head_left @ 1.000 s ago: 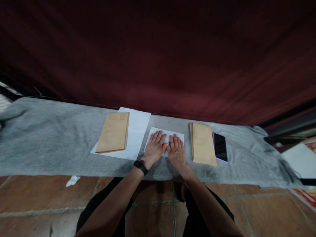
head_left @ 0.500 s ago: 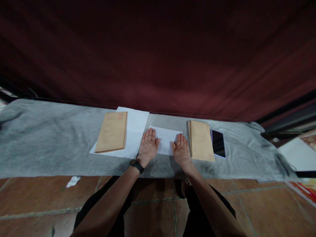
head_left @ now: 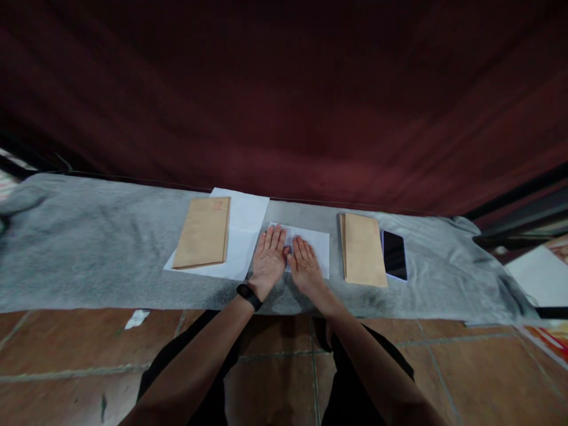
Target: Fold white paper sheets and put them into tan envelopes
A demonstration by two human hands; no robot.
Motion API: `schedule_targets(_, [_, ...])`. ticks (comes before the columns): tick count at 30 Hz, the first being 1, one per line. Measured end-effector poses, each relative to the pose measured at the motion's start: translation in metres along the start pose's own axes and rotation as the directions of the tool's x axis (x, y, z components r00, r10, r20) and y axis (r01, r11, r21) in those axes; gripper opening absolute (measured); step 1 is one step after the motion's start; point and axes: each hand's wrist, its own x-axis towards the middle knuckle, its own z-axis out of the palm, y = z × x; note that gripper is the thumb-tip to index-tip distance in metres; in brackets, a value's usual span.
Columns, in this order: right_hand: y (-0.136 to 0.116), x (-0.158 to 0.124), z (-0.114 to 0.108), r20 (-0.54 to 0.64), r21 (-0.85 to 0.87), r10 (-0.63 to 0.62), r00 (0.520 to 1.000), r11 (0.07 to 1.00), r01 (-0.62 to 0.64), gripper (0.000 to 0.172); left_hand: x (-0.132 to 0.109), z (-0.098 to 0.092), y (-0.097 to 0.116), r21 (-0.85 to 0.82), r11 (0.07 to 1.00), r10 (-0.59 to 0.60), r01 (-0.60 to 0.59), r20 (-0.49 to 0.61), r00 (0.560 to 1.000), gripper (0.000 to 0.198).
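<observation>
A small white sheet of paper point(head_left: 320, 245), seemingly folded, lies on the grey cloth between two sets of brown envelopes. Flat across its left end rests my left hand point(head_left: 268, 257), fingers stretched out, a dark band on the wrist. My right hand point(head_left: 305, 265) presses flat on the paper's middle, close beside the left, its fingers straight. Left of my hands, brown envelopes point(head_left: 203, 232) lie on larger white sheets of paper point(head_left: 246, 219). More brown envelopes point(head_left: 364, 249) are stacked to the right of the small sheet.
A phone point(head_left: 394, 254) with a dark screen lies right of the right-hand envelopes. Grey cloth point(head_left: 102, 248) covers the long narrow surface, and a dark red curtain point(head_left: 284, 118) hangs behind it. A white scrap point(head_left: 137, 319) lies on the tiled floor.
My right hand has slid left across the small paper, from its right end to its middle beside my left hand. My left hand stays at the left end.
</observation>
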Motion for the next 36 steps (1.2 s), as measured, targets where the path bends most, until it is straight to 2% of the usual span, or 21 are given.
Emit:
schedule_targets(5, [0.011, -0.012, 0.000, -0.001, -0.045, -0.027, 1.000, 0.999, 0.027, 0.053, 0.000, -0.002, 0.001, -0.024, 1.000, -0.001, 0.002, 0.032, 0.999, 0.055])
schedule_targets(15, [0.039, -0.021, -0.004, -0.027, -0.138, 0.064, 0.998, 0.988, -0.067, 0.055, -0.001, 0.001, 0.001, -0.005, 1.000, 0.015, -0.014, 0.018, 1.000, 0.055])
schedule_targets(20, [0.043, -0.023, -0.005, -0.046, -0.154, 0.042, 0.998, 0.987, -0.048, 0.056, -0.004, 0.000, 0.010, -0.003, 0.991, 0.134, -0.134, -0.038, 0.990, 0.055])
schedule_targets(25, [0.041, -0.023, -0.006, -0.033, -0.181, 0.033, 0.999, 0.983, -0.038, 0.054, -0.005, 0.007, 0.029, -0.091, 0.943, 0.320, -0.321, -0.029, 0.947, 0.052])
schedule_targets(29, [0.039, -0.022, -0.007, -0.028, -0.197, 0.045, 0.999, 0.979, -0.050, 0.053, 0.005, 0.014, 0.034, -0.120, 0.952, 0.280, -0.282, -0.032, 0.960, 0.051])
schedule_targets(36, [0.046, -0.018, -0.009, -0.109, -0.172, 0.159, 0.981, 0.969, -0.176, 0.052, 0.026, 0.014, 0.015, -0.102, 0.986, 0.126, -0.129, -0.034, 0.991, 0.053])
